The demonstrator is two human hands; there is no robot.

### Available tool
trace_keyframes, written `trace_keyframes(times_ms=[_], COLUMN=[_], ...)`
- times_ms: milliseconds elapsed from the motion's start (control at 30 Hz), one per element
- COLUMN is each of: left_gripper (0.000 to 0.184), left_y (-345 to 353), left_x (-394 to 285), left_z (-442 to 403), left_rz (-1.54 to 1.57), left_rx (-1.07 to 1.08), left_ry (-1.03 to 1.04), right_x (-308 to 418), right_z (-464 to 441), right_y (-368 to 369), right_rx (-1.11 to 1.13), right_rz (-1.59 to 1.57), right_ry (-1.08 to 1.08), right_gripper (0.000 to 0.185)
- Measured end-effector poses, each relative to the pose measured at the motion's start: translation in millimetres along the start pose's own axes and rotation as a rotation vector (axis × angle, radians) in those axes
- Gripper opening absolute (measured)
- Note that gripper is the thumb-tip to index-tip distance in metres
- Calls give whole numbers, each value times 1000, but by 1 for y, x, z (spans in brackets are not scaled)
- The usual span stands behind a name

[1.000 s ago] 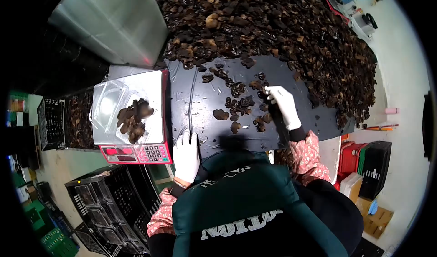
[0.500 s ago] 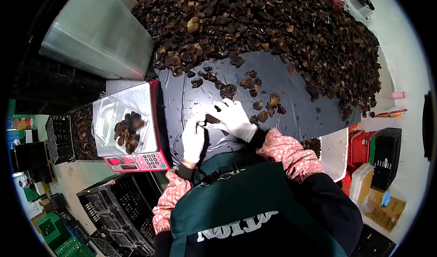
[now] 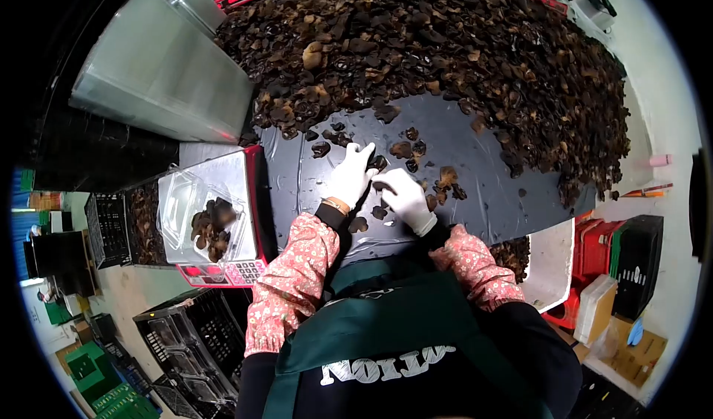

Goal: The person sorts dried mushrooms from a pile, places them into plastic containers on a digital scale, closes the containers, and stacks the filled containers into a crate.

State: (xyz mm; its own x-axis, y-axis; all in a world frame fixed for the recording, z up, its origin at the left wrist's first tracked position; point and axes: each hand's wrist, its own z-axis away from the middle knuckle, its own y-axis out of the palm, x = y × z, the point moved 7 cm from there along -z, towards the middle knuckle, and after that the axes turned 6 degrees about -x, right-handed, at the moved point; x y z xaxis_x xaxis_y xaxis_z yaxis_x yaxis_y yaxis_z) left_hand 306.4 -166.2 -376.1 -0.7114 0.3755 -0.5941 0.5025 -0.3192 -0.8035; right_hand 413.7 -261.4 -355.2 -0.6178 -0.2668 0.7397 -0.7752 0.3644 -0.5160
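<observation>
In the head view, a black-sheeted table [image 3: 454, 133] is seen right of the scale [image 3: 236, 170], heaped with dark fungus pieces [image 3: 431, 40]. Right of the scale, the left hand [image 3: 350, 178] is spread beside one piece; the right hand [image 3: 405, 198] is curled, its contents untellable. Black crates [image 3: 176, 337] are stacked below the scale.

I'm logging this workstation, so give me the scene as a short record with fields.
Left hand: white-gloved, low over the table, beside a dark mushroom; grip unclear
Right hand: white-gloved, close to the left hand; grip unclear
Table: dark covering, loose mushrooms scattered around the hands
Heap: many brown mushrooms, beyond the hands
Scale: left of the hands, bearing a clear container with mushrooms in it
</observation>
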Motion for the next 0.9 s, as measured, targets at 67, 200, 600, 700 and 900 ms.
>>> trace_keyframes(times_ms=[67, 200, 600, 700, 900], left_gripper=[41, 28, 18, 22, 31], left_y=[-1, 4, -221, -262, -273], left_x=[-8, -4, 82, 121, 131], left_z=[6, 21, 193, 229, 229], left_rz=[-8, 40, 437, 425, -31], left_rx=[-25, -106, -944, -1141, -1086], left_ry=[84, 158, -407, -498, -329], right_x=[-23, -36, 92, 166, 265], right_z=[0, -10, -73, -103, -142], right_y=[-8, -11, 70, 107, 205], right_rx=[-94, -42, 388, 547, 561], right_rz=[-261, -548, -997, -968, -638], right_ry=[260, 453, 781, 695, -85], right_gripper=[28, 27, 25, 23, 34])
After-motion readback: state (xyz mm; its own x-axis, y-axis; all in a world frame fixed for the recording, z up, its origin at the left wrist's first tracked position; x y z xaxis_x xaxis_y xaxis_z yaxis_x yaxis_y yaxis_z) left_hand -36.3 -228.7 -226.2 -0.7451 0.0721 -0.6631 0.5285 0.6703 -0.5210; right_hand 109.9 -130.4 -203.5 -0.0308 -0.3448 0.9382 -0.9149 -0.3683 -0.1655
